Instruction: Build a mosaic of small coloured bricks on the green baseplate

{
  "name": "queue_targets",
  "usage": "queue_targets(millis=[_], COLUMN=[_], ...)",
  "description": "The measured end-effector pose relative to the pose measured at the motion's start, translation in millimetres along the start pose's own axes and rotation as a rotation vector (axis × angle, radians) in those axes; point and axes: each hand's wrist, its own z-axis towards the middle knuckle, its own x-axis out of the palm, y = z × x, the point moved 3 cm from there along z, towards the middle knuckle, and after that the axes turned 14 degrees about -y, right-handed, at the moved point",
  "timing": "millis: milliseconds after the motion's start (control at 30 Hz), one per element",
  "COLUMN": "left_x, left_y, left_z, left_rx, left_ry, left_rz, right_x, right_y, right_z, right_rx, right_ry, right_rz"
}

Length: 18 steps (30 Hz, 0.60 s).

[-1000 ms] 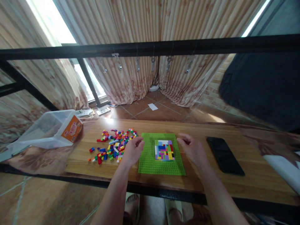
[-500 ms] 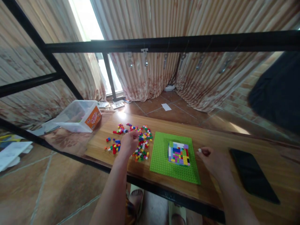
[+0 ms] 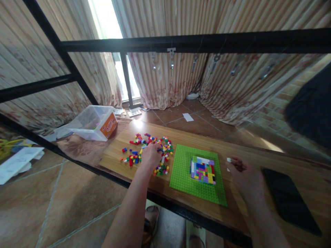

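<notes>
Over a spread of small coloured toy bricks my left hand reaches down, fingers drawn together among the pieces; whether a brick is between them is hidden. My right hand hovers beside the green baseplate, thumb and fingers closed on a small white brick. A second white bit shows just under that thumb. Near the baseplate's right half stands a square block of many-coloured bricks, with white and lilac pieces along its far edge.
A dark phone lies right of my right hand on the wooden table. Beyond the table's left end sits a clear plastic box with an orange label. A black metal rail crosses in front of the curtains.
The view has shifted, so most things sit further right. My left hand still works among the loose bricks. My right hand's fingers have turned slightly, and a second white bit shows.
</notes>
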Motion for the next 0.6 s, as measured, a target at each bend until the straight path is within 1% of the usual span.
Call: queue_targets(millis=[67,100,133,200,233,300,400,500,600], left_x=[-1,-1,-2,-4,-4,-4,-3,-3,-2], left_y=[0,1,1,2,3,4,7,11,16], left_z=[0,0,0,-1,-1,-1,0,1,2], left_rx=[0.007,0.006,0.005,-0.002,-0.006,-0.013,-0.021,-0.048,-0.083], left_ry=[0.004,0.003,0.002,-0.003,-0.003,-0.006,-0.021,-0.017,0.023], left_rz=[0.016,0.023,0.025,0.022,0.017,-0.001,-0.04,-0.102,-0.179], right_x=[0,2,6,18,25,39,59,74,83], right_y=[21,33,45,71,83,104,120,124,122], right_z=[-12,-20,-30,-53,-66,-88,-110,-117,-116], right_rx=[0.025,0.014,-0.008,-0.074,-0.126,-0.272,-0.396,-0.44,-0.419], right_ry=[-0.024,-0.026,0.002,0.133,0.2,0.288,0.383,0.396,0.392], right_rz=[0.222,0.299,0.361,0.442,0.441,0.359,0.223,0.111,0.037])
